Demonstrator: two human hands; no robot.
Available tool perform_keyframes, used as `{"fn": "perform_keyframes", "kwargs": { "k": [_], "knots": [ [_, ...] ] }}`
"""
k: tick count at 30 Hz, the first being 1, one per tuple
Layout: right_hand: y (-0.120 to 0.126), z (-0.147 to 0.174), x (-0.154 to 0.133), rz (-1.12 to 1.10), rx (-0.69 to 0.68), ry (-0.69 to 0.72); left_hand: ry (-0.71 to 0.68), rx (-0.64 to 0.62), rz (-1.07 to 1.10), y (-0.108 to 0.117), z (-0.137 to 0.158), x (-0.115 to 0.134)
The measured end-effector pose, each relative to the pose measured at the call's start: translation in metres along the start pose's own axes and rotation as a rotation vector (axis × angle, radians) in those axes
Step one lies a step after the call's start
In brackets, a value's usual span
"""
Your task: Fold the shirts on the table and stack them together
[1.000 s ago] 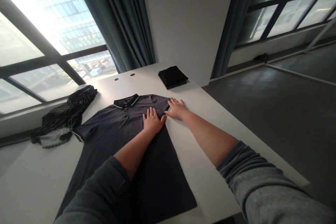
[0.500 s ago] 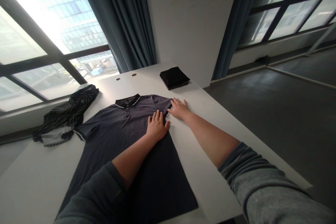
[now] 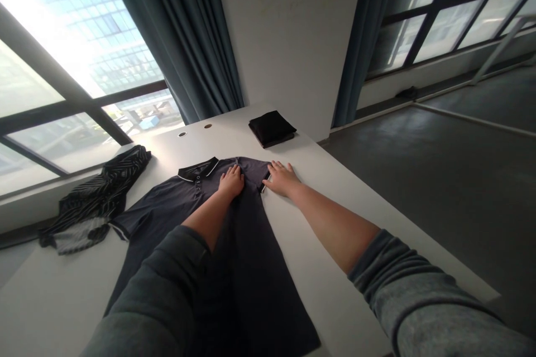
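Note:
A dark grey polo shirt (image 3: 184, 201) lies front up, its black, white-edged collar pointing away from me. My left hand (image 3: 232, 181) rests on the upper chest near the shoulder on the right. Its fingers are bent and drawn together at a small ridge of cloth, the thumb close beside them. Flat beside the white-trimmed cuff of the right-hand sleeve lies my right hand (image 3: 282, 178), fingers extended, the fingertips touching the sleeve's edge. My left forearm hides part of the shirt's middle.
Folded black cloth (image 3: 272, 128) sits at the far right of the white table (image 3: 330, 234). A crumpled black-and-white patterned garment (image 3: 96, 189) lies at the left edge by the window. Two round holes pierce the tabletop near the curtain (image 3: 176, 28).
My left hand has slid away from me and leftward, up to the shirt's shoulder, its spread fingers drawing in. The right hand stays by the sleeve. The view has shifted slightly.

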State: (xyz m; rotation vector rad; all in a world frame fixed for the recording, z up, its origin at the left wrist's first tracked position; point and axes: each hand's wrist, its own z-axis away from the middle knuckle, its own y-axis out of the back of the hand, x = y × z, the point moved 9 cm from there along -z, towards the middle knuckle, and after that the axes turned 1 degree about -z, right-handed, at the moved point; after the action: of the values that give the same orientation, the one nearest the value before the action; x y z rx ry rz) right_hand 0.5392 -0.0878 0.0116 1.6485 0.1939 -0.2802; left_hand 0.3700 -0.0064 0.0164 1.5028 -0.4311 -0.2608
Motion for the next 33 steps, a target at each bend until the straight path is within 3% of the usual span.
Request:
{"fn": "perform_keyframes", "kwargs": {
  "k": [10,22,26,29,31,33],
  "knots": [
    [0.004,0.004,-0.001,-0.019,-0.049,-0.036,0.002,-0.023,-0.037,-0.006,-0.051,-0.029],
    [0.003,0.004,-0.002,-0.022,-0.044,-0.030,0.080,-0.012,-0.007,-0.004,-0.063,-0.037],
    [0.003,0.003,-0.001,-0.031,-0.015,-0.015,0.033,0.051,0.007,0.010,-0.045,-0.033],
    [0.011,0.003,0.001,-0.049,0.087,-0.006,-0.052,0.137,0.009,0.024,-0.008,-0.041],
    [0.016,0.002,0.003,-0.051,0.156,-0.006,-0.105,0.187,-0.009,0.033,0.029,-0.060],
    [0.018,0.002,0.004,-0.040,0.190,0.001,-0.113,0.204,-0.053,0.039,0.071,-0.095]
  ]
}}
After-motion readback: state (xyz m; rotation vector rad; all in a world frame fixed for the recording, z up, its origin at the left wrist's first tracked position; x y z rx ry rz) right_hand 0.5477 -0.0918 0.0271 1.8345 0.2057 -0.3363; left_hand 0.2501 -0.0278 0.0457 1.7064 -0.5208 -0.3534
